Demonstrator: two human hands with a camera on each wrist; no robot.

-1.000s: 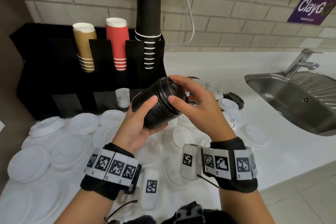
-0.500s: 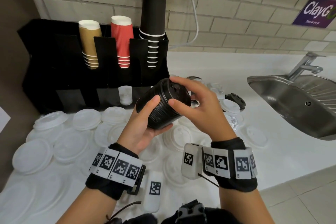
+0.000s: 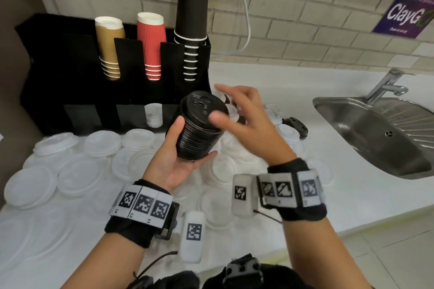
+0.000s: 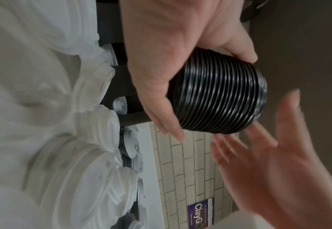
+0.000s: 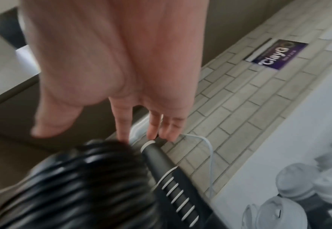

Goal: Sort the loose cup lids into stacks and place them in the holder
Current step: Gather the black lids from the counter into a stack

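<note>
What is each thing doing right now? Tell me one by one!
black lid stack: held tilted in the air
left hand: gripping the black lid stack
right hand: open, fingers spread, blurred beside the stack
white lids: loose on the counter
paper cups: stacked upside down in the holder
sink: tap not running

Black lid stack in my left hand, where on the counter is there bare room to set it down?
Bare counter lies between the black holder, the back wall and the sink, and along the sink's near edge. In front of the holder, white lids crowd the surface. The black lid stack sits in the left hand.
</note>
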